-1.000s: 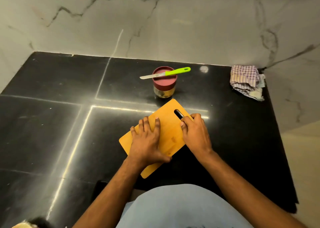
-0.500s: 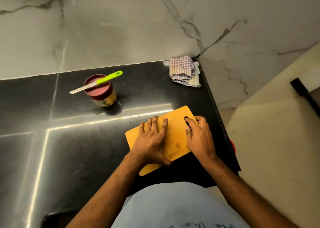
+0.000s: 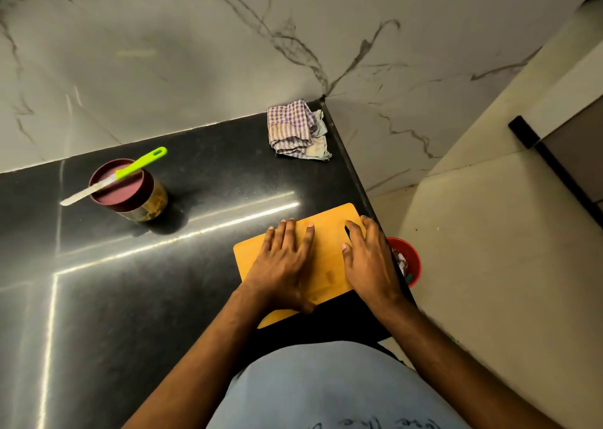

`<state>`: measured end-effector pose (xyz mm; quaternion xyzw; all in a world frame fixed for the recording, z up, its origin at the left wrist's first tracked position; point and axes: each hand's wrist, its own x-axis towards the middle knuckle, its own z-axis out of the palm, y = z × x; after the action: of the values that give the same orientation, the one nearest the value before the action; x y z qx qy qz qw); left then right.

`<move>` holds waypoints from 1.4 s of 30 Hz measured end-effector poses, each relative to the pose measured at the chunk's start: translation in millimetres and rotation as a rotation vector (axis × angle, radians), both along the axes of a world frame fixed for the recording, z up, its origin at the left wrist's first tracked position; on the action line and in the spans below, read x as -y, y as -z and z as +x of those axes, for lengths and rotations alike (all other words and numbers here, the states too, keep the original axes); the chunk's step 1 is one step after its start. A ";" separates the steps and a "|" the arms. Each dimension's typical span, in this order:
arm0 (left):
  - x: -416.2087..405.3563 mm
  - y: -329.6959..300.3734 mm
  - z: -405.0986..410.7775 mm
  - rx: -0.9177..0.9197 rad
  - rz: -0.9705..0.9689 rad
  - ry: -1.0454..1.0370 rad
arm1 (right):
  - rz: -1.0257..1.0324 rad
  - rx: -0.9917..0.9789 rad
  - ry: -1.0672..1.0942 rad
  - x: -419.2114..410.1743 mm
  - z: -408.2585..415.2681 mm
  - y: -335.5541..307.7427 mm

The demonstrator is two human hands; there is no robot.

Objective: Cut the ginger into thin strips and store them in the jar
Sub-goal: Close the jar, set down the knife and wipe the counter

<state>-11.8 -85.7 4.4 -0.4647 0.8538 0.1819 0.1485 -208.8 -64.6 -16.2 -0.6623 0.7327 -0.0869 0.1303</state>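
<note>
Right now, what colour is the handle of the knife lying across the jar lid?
Bright lime green; the knife handle shows best in the head view, the only one.

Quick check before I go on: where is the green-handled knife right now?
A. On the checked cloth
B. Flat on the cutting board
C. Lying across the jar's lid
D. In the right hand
C: the knife lies across the maroon lid of the jar, while both hands press flat on the cutting board.
</note>
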 end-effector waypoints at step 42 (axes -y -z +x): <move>41.5 5.2 238.2 -1.164 -0.077 -1.160 | 0.156 0.764 -0.327 140.5 317.2 -17.1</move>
<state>226.4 -127.2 -0.7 -0.6680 0.4239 0.4121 -0.4518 108.4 -205.1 0.9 -0.6783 0.5212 -0.2486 0.4544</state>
